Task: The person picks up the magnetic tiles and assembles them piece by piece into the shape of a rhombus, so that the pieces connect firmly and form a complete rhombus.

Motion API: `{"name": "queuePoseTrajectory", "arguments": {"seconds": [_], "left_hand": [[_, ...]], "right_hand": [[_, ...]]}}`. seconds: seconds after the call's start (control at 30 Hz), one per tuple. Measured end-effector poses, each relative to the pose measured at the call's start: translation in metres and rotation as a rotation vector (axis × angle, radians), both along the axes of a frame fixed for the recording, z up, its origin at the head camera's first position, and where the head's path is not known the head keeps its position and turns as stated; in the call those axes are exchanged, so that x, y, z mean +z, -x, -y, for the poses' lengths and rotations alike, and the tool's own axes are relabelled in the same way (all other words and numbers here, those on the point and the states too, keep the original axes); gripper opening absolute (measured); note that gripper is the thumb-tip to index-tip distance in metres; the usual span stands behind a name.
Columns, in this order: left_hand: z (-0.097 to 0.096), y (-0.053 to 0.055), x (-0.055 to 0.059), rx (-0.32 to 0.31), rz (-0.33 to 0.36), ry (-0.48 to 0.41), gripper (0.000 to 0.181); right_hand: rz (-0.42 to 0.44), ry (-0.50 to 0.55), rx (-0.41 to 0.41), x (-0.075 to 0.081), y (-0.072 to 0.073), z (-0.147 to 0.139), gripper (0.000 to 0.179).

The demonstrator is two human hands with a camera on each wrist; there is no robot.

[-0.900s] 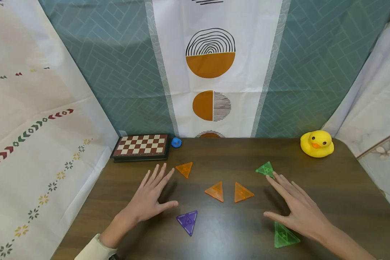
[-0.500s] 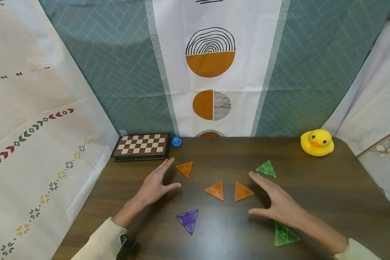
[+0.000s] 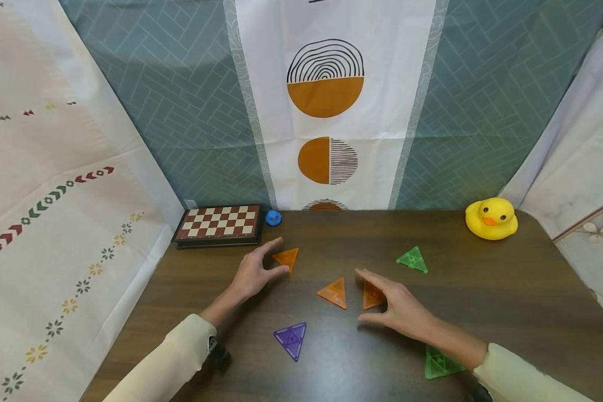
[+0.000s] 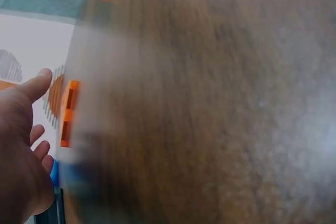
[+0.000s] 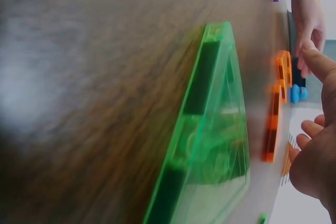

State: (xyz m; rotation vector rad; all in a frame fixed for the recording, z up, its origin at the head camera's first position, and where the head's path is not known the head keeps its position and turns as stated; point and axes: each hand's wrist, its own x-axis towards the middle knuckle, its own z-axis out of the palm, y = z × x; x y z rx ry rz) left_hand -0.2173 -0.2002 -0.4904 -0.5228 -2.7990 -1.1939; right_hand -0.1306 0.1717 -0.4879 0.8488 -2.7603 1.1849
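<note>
My left hand [image 3: 253,274] reaches to the far-left orange triangular tile [image 3: 288,258], thumb and fingers apart on either side of its left corner. The left wrist view shows this tile [image 4: 68,114] edge-on beyond the spread thumb. My right hand [image 3: 404,308] hovers at the right-hand orange triangle [image 3: 372,295], thumb and fingers parted and covering its right corner. A third orange triangle [image 3: 334,293] lies flat between the two hands. Nothing is held by either hand. A purple triangle [image 3: 291,339] lies nearer the front.
One green triangle [image 3: 413,259] lies behind the right hand. Another green triangle [image 3: 441,364] sits partly under the right forearm. At the back are a chessboard box [image 3: 218,225], a small blue toy [image 3: 273,218] and a yellow rubber duck [image 3: 491,219], before a hanging cloth.
My left hand has moved right and forward to the far-left orange triangle. My right hand has swung left from the green triangles to the right-hand orange one. The tiles have stayed put.
</note>
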Motion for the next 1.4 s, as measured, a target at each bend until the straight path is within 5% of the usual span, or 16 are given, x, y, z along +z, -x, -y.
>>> {"name": "queuePoseTrajectory", "arguments": {"seconds": [0.43,1.07,1.4], "left_hand": [[-0.008,0.002,-0.018,-0.014,-0.040,0.056,0.068],[-0.009,0.001,-0.016,-0.017,-0.071,0.091,0.062],[-0.010,0.003,-0.010,-0.042,-0.026,0.071,0.073]], "right_hand": [[-0.058,-0.048,0.017,-0.012,0.013,0.026,0.089],[-0.078,-0.043,0.011,-0.020,0.023,0.032,0.076],[-0.071,-0.033,0.006,-0.020,0.025,0.032,0.076]]}}
